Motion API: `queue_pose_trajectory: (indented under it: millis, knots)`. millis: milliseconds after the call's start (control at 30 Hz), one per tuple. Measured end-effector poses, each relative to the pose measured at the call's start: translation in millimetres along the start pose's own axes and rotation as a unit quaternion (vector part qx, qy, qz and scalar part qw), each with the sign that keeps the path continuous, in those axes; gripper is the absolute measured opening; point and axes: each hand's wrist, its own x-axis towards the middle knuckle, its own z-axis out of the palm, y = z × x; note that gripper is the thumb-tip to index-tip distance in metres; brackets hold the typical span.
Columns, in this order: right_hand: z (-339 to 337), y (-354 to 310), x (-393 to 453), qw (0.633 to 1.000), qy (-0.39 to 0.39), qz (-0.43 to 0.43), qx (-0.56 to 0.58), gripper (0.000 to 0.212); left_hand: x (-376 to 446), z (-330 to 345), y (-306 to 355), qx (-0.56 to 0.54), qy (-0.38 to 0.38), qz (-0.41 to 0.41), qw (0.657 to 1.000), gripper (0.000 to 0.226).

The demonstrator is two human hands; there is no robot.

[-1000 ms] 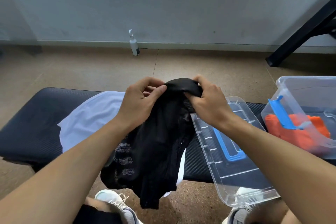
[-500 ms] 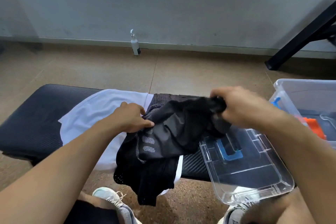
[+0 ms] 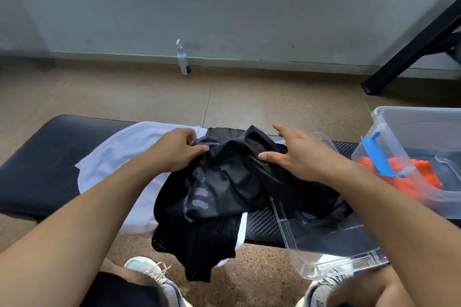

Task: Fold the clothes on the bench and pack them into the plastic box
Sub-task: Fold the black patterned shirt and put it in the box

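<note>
A crumpled black mesh garment (image 3: 224, 187) lies on the black bench (image 3: 37, 157), its lower part hanging over the front edge. Under it on the left spreads a white garment (image 3: 117, 154). My left hand (image 3: 174, 149) pinches the black fabric at its upper left edge. My right hand (image 3: 299, 157) hovers over the fabric's right side with fingers spread, holding nothing. The clear plastic box (image 3: 411, 127) stands on the bench at the right with a folded orange garment (image 3: 399, 174) inside.
The box's clear lid (image 3: 324, 252) with a blue handle lies on the bench in front of me, partly under the black garment. A blue latch (image 3: 376, 154) sticks up on the box. A white bottle (image 3: 183, 60) stands by the wall; a black frame leg (image 3: 399, 57) slants at right.
The black garment came down from the air onto the bench. My right hand carried its end rightward, then let go and opened. My left hand lowered and still pinches the fabric.
</note>
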Motion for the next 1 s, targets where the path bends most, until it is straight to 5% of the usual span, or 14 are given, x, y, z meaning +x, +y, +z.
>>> queue_pose_trajectory:
  millis: [100, 233, 333, 433, 533, 600, 700, 800, 867, 1000]
  knots:
    - [2.9, 3.0, 5.5, 0.998, -0.031, 0.021, 0.049, 0.081, 0.1, -3.7, 1.0, -0.099, 0.104, 0.033, 0.989, 0.038]
    - [-0.8, 0.2, 7.0, 0.996, 0.01, -0.018, 0.086, 0.021, 2.9, -7.6, -1.1, -0.214, 0.186, 0.071, 0.956, 0.032]
    - [-8.8, -0.3, 6.8, 0.965, 0.192, -0.04, 0.177, 0.02, 3.7, -8.7, -2.3, -0.23, 0.218, 0.088, 0.944, 0.03]
    - [-23.8, -4.2, -4.0, 0.876, 0.386, -0.073, 0.278, 0.019, -0.5, -13.7, 2.4, -0.237, 0.241, 0.128, 0.932, 0.026]
    - [-25.7, -19.0, -23.5, 0.845, 0.455, -0.156, 0.233, 0.021, -1.5, -16.2, 4.3, -0.199, 0.234, 0.141, 0.941, 0.019]
    - [-11.7, -32.1, -35.4, 0.87, 0.391, -0.231, 0.191, 0.03, -0.2, -14.3, 0.2, -0.138, 0.184, 0.102, 0.968, 0.017]
    - [18.6, -51.3, -51.5, 0.949, 0.088, -0.288, 0.092, 0.035, 0.2, -11.8, -10.2, -0.024, 0.079, -0.007, 0.997, 0.017]
    - [41.6, -60.6, -56.2, 0.929, -0.135, -0.343, -0.037, 0.035, -0.2, -15.1, -13.2, 0.017, 0.032, -0.095, 0.995, 0.02]
    - [41.6, -59.8, -49.0, 0.932, -0.116, -0.342, 0.002, 0.034, -5.9, -17.2, -5.6, -0.033, -0.01, -0.129, 0.991, 0.037]
    - [26.5, -34.9, -14.2, 0.976, 0.057, -0.207, 0.037, 0.025, -25.5, -12.8, 10.5, -0.019, -0.102, -0.156, 0.982, 0.054]
